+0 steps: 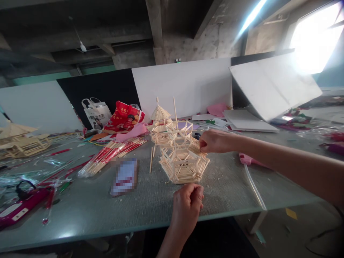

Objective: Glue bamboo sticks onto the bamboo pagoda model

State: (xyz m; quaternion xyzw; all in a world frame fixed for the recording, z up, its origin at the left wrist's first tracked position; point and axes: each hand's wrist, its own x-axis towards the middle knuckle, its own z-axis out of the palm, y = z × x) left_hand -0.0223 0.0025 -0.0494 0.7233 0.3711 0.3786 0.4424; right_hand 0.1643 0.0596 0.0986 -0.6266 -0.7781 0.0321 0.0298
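A hexagonal tower model built of thin wooden sticks stands on the grey table, with a smaller roofed stick pavilion just behind it. My right hand reaches in from the right, fingers pinched against the model's upper right edge. My left hand is curled into a loose fist just in front of the model's base, near the table's front edge; what it holds, if anything, is hidden.
Bundles of wrapped chopsticks lie left of the model beside a small booklet. A pink glue gun lies at front left, another stick model at far left. Bags, paper scraps and white boards line the back.
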